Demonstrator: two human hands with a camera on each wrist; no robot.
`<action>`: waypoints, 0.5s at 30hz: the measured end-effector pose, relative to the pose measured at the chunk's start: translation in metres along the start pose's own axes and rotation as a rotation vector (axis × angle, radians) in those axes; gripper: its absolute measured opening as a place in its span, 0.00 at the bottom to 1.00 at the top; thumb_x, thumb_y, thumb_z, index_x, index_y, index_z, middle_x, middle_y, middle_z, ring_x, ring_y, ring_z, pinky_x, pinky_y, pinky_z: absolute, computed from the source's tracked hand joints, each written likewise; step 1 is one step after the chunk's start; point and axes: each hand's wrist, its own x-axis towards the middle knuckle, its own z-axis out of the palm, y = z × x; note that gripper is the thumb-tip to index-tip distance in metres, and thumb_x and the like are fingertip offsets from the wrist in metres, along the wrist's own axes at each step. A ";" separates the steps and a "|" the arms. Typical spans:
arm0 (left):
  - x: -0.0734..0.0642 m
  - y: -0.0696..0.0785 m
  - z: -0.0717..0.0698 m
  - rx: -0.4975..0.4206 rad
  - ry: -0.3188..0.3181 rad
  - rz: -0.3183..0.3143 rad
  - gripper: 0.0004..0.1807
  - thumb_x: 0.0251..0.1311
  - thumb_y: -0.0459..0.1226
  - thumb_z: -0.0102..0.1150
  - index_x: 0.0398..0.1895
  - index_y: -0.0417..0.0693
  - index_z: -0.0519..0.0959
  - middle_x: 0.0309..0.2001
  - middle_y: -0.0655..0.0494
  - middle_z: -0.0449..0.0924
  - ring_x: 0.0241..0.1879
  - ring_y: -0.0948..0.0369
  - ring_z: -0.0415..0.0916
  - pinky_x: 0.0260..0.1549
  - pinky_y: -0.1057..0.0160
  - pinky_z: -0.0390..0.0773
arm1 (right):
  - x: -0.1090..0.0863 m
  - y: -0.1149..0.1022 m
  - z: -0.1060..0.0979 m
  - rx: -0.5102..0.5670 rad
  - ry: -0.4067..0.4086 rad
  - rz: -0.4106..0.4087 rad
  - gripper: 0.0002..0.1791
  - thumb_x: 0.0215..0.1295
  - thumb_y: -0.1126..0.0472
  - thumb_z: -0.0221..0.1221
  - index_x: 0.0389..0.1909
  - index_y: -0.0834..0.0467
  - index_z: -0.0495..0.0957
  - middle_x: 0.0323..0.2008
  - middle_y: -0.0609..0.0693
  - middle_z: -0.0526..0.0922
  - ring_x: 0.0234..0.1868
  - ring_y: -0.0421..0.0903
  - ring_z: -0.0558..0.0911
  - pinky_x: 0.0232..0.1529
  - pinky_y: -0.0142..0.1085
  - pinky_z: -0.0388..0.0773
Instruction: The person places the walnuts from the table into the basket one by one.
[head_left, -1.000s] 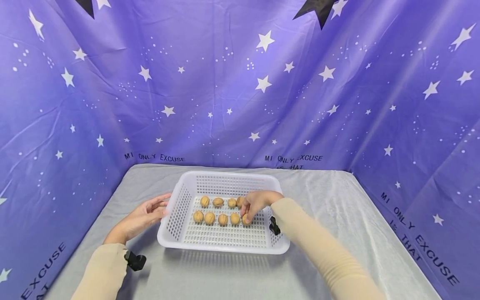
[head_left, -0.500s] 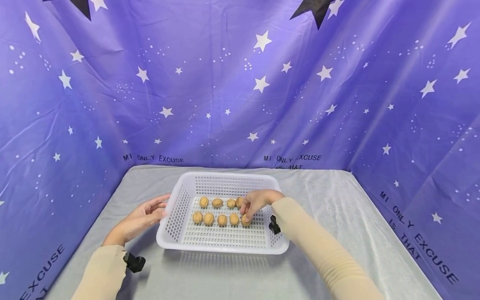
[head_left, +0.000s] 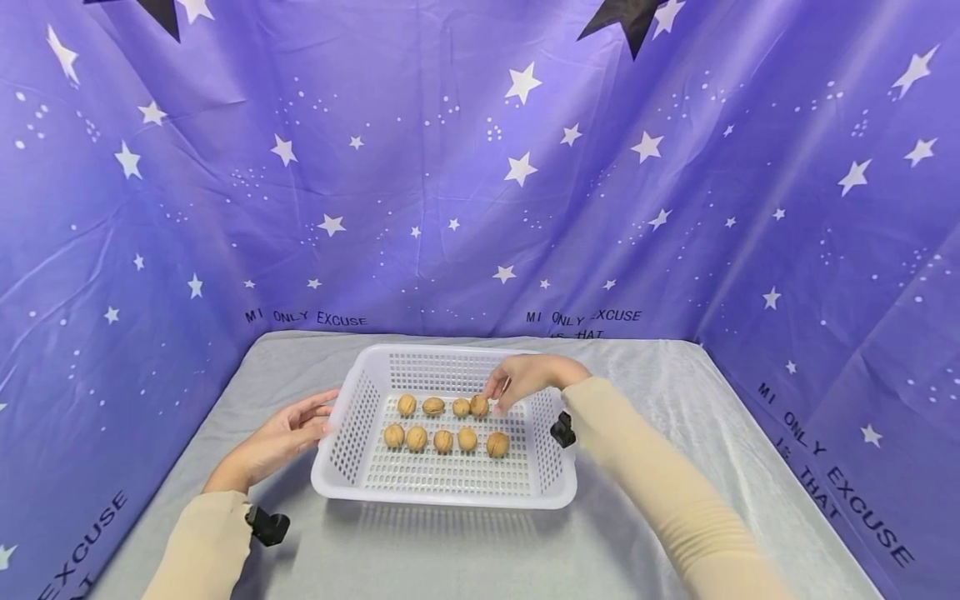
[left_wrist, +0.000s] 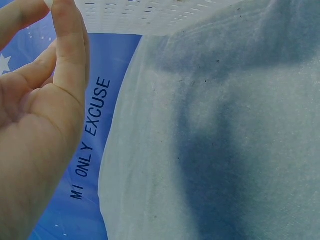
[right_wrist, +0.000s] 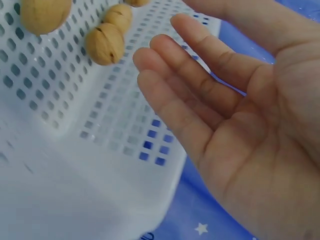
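A white perforated plastic basket (head_left: pixel 442 498) stands on the cloth-covered table. Inside lie two rows of walnuts; the front row ends at the right with a walnut (head_left: pixel 497 444), and the back row with another walnut (head_left: pixel 479 406). My right hand (head_left: pixel 528 377) hovers over the basket's right part, fingertips close to that back-row walnut. In the right wrist view its relaxed fingers (right_wrist: pixel 185 80) hold nothing and stand apart from the nearby walnut (right_wrist: pixel 104 45). My left hand (head_left: pixel 273 435) touches the basket's left rim with extended fingers. In the left wrist view its fingertips are partly cut off.
Grey cloth (head_left: pixel 420 554) covers the table around the basket. Purple-blue curtains (head_left: pixel 427 183) with white stars enclose the back and both sides. A small black device (head_left: pixel 267 526) is strapped to the left wrist, and another black device (head_left: pixel 563 429) to the right.
My right hand has let go of the right-end front-row walnut and moved up and back towards the back row. That walnut sits slightly further right. The left hand stays at the rim.
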 end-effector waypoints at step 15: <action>0.000 -0.003 0.000 -0.022 -0.014 0.024 0.35 0.71 0.25 0.50 0.77 0.33 0.49 0.64 0.36 0.69 0.56 0.58 0.77 0.54 0.60 0.78 | -0.032 0.010 -0.022 -0.009 0.065 -0.046 0.25 0.59 0.59 0.69 0.57 0.64 0.78 0.50 0.50 0.83 0.53 0.48 0.80 0.58 0.41 0.76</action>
